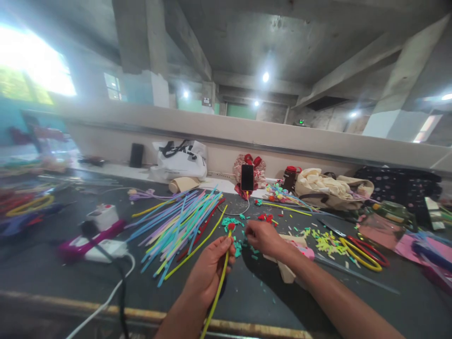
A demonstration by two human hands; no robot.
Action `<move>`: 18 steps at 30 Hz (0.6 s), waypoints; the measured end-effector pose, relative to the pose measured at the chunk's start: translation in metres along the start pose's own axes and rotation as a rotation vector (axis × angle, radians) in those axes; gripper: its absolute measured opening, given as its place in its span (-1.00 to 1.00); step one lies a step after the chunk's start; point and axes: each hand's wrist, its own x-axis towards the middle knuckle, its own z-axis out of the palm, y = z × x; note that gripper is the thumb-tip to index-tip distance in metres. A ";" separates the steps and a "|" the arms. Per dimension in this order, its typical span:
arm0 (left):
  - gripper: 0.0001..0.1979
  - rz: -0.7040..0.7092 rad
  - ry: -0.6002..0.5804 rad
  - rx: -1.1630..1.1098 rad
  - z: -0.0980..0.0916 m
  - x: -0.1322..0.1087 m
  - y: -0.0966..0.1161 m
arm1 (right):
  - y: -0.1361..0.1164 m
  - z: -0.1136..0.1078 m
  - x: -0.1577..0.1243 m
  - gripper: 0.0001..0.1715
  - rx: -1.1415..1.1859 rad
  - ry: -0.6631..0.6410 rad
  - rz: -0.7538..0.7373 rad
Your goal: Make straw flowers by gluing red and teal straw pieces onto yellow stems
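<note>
1. My left hand (212,261) pinches a yellow stem (219,292) between thumb and fingers, just below its red tip (231,226); the rest slants down toward me.
2. My right hand (264,237) is just beside the teal bits (238,248), fingers curled; I cannot tell whether they pinch anything.
3. Red bits (267,218) lie just beyond it.
4. Loose stems (187,226) are piled left of centre.
5. Scissors (345,238) lie beside yellow bits (328,243), to my right.
</note>
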 end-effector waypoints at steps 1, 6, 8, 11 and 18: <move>-0.83 0.000 0.010 0.022 0.001 0.000 -0.001 | -0.001 -0.002 -0.004 -0.87 0.058 0.018 0.007; -0.81 0.003 0.005 0.071 0.004 0.000 -0.004 | -0.006 -0.006 -0.023 -0.78 0.346 0.084 0.045; -0.80 -0.002 0.007 0.078 0.004 0.001 -0.004 | -0.006 -0.003 -0.026 -0.79 0.444 0.104 0.070; -0.80 -0.005 0.016 0.080 0.003 0.001 -0.005 | -0.002 0.002 -0.025 -0.87 0.593 0.090 0.124; -0.79 0.016 0.073 0.079 0.004 0.002 -0.007 | -0.015 -0.003 -0.033 -0.90 0.855 -0.004 0.176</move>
